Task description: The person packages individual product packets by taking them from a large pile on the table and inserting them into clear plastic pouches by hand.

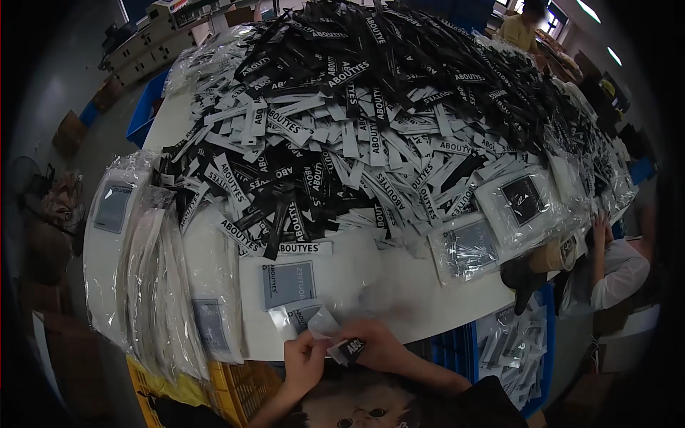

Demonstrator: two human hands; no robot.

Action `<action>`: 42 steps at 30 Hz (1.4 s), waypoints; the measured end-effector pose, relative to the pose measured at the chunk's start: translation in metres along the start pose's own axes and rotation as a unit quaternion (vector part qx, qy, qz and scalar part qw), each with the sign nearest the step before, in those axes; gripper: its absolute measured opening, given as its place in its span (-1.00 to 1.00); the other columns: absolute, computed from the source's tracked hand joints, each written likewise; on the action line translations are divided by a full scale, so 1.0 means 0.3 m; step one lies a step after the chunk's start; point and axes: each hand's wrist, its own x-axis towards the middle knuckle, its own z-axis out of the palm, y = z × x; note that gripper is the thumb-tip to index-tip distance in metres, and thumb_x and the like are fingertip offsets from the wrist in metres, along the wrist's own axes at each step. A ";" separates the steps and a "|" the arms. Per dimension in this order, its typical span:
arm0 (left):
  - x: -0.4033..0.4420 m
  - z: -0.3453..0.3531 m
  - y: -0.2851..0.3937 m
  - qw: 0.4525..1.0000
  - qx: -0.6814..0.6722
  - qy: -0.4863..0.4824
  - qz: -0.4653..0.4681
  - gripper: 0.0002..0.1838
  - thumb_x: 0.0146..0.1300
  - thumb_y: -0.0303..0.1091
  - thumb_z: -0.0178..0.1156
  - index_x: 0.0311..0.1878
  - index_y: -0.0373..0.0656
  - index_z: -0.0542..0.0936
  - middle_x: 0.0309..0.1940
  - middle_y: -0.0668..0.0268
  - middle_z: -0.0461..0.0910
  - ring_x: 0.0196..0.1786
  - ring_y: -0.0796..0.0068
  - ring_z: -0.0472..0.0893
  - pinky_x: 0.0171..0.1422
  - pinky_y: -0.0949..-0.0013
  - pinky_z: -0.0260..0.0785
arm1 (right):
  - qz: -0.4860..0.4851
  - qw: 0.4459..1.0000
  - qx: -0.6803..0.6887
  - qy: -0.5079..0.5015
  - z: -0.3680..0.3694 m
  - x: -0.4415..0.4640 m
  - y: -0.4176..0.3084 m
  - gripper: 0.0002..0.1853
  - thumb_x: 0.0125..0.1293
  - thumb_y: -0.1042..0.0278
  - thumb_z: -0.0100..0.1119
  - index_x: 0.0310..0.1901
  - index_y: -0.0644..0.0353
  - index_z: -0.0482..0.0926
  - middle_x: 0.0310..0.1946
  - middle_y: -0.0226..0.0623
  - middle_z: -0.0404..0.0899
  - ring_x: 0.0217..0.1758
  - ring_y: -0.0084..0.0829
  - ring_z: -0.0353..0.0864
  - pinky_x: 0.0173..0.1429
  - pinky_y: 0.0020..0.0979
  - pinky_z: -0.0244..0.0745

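At the table's front edge, my left hand (304, 361) is closed, pinching a small clear plastic bag (325, 322) at its near end. A grey printed panel shows on the bag's far part. Close beside it, my right hand (372, 344) is closed on a black packet (349, 350) with white lettering that begins "ABO". The packet's end is at the bag's near edge; whether it is inside the bag I cannot tell. Just beyond both hands lies a larger flat bag (287, 284) with a grey printed panel. Fingers partly cover the held pieces.
A large heap of black and white "ABOUTYES" packets (349, 135) covers the table (421, 321). Stacked clear bags (153, 278) stand left, more bags (467, 246) right. Below are a yellow crate (246, 389) and a blue bin (548, 335) of packets. A co-worker's arm (601, 250) is at right.
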 end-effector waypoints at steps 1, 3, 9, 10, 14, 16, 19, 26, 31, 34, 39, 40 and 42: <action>0.013 0.013 0.027 0.996 -0.071 0.049 -0.002 -0.77 0.08 -0.50 0.19 -0.16 -0.34 0.53 -0.42 0.19 0.64 -0.36 0.62 0.59 -0.26 0.52 0.39 | 0.007 0.998 0.049 0.037 -0.004 0.010 -0.008 -0.75 -0.04 0.60 0.22 -0.25 0.16 0.56 -0.42 -0.27 0.56 -0.34 -0.26 0.54 -0.25 -0.36 0.41; 0.023 0.021 0.065 0.985 -0.143 0.099 -0.004 -0.83 0.10 -0.50 0.17 -0.22 -0.34 0.54 -0.44 0.20 0.63 -0.36 0.66 0.57 -0.29 0.54 0.37 | -0.001 0.993 0.034 0.109 0.017 0.017 -0.019 -0.66 -0.11 0.61 0.23 -0.20 0.17 0.54 -0.39 -0.24 0.56 -0.33 -0.24 0.54 -0.24 -0.35 0.41; 0.039 0.015 0.120 0.965 0.226 0.048 0.123 -0.77 -0.16 -0.59 0.19 -0.33 -0.32 0.51 -0.49 0.08 0.51 -0.34 -0.14 0.48 -0.26 0.09 0.36 | -0.081 0.983 -0.128 0.105 0.022 0.024 -0.039 -0.45 -0.21 0.59 0.26 -0.02 0.25 0.47 -0.42 -0.22 0.54 -0.36 -0.24 0.54 -0.26 -0.36 0.41; 0.043 0.019 0.120 0.965 0.227 0.048 0.124 -0.77 -0.16 -0.59 0.19 -0.33 -0.32 0.51 -0.49 0.08 0.51 -0.34 -0.14 0.48 -0.26 0.09 0.36 | -0.112 0.986 -0.097 0.077 0.008 0.029 -0.027 -0.43 -0.21 0.58 0.25 -0.01 0.28 0.47 -0.44 -0.23 0.52 -0.38 -0.28 0.54 -0.27 -0.38 0.41; 0.040 0.055 0.122 0.942 0.255 0.106 0.190 -0.82 -0.16 -0.60 0.18 -0.38 -0.33 0.49 -0.44 0.11 0.50 -0.35 -0.03 0.51 -0.28 0.13 0.37 | -0.064 0.981 -0.104 0.153 -0.036 0.006 -0.070 -0.42 -0.19 0.57 0.23 0.02 0.26 0.46 -0.45 -0.23 0.50 -0.41 -0.28 0.54 -0.30 -0.38 0.41; 0.038 0.050 0.125 0.945 0.246 0.122 0.180 -0.84 -0.17 -0.60 0.18 -0.42 -0.33 0.49 -0.39 0.10 0.50 -0.34 -0.02 0.51 -0.28 0.14 0.37 | -0.063 0.976 -0.128 0.166 -0.033 0.003 -0.074 -0.48 -0.17 0.58 0.24 -0.03 0.23 0.50 -0.51 -0.27 0.50 -0.47 -0.31 0.51 -0.37 -0.39 0.39; 0.013 0.023 0.141 0.964 0.212 0.084 0.135 -0.88 -0.19 -0.61 0.17 -0.48 -0.33 0.48 -0.32 0.07 0.47 -0.33 0.03 0.51 -0.31 0.18 0.38 | -0.021 0.979 -0.095 0.182 -0.005 0.023 -0.092 -0.60 -0.17 0.61 0.24 -0.17 0.21 0.54 -0.49 -0.26 0.49 -0.50 -0.31 0.48 -0.38 -0.40 0.37; -0.021 -0.005 0.173 0.924 0.252 0.167 0.236 -0.71 -0.23 -0.41 0.34 -0.40 -0.15 0.46 -0.17 0.17 0.41 -0.07 0.08 0.43 0.05 0.14 0.21 | 0.111 0.987 0.011 0.113 -0.051 0.007 -0.117 -0.78 -0.03 0.64 0.19 -0.32 0.22 0.43 -0.42 -0.31 0.42 -0.39 -0.58 0.43 -0.33 -0.51 0.34; 0.036 0.012 0.243 0.894 0.238 0.040 0.378 -0.18 -0.33 -0.16 0.45 0.08 -0.15 0.30 -0.06 0.14 0.35 0.12 0.08 0.35 0.30 -0.12 -0.08 | 0.168 0.951 0.253 0.053 -0.093 -0.025 -0.115 -0.80 0.04 0.56 0.22 -0.44 0.18 0.34 -0.47 -0.51 0.33 -0.40 -0.73 0.29 -0.33 -0.61 0.23; 0.073 0.070 0.220 0.917 0.292 0.058 0.265 -0.04 -0.36 -0.18 0.47 0.19 -0.21 0.22 0.00 0.08 0.29 0.13 0.04 0.30 0.31 -0.11 -0.07 | 0.230 0.935 0.261 0.076 -0.126 -0.026 -0.145 -0.86 0.12 0.51 0.16 -0.34 0.19 0.38 -0.43 -0.46 0.37 -0.40 -0.69 0.30 -0.31 -0.60 0.24; 0.072 0.050 0.170 0.943 0.256 0.032 0.210 -0.02 -0.37 -0.23 0.47 0.20 -0.27 0.20 0.04 0.04 0.22 0.09 0.03 0.25 0.24 0.02 0.03 | 0.015 0.932 0.285 0.225 -0.161 -0.021 -0.118 -0.76 0.36 0.29 -0.13 -0.04 0.23 0.36 -0.23 -0.16 0.49 -0.13 -0.39 0.45 0.02 -0.37 0.32; 0.072 0.050 0.169 0.947 0.260 0.022 0.189 -0.02 -0.37 -0.24 0.47 0.20 -0.27 0.20 0.03 0.04 0.21 0.07 0.04 0.25 0.21 0.07 0.07 | -0.032 0.912 0.346 0.220 -0.167 -0.007 -0.137 -0.71 0.40 0.23 -0.18 -0.03 0.25 0.38 -0.11 -0.09 0.47 0.02 -0.34 0.40 0.15 -0.32 0.23; 0.072 0.052 0.185 0.949 0.252 -0.005 0.190 -0.01 -0.37 -0.24 0.47 0.21 -0.27 0.19 0.03 0.05 0.21 0.07 0.05 0.24 0.18 0.09 0.08 | -0.079 0.886 0.405 0.213 -0.156 0.011 -0.145 -0.67 0.43 0.18 -0.23 -0.02 0.27 0.39 0.00 -0.03 0.45 0.17 -0.30 0.35 0.29 -0.27 0.14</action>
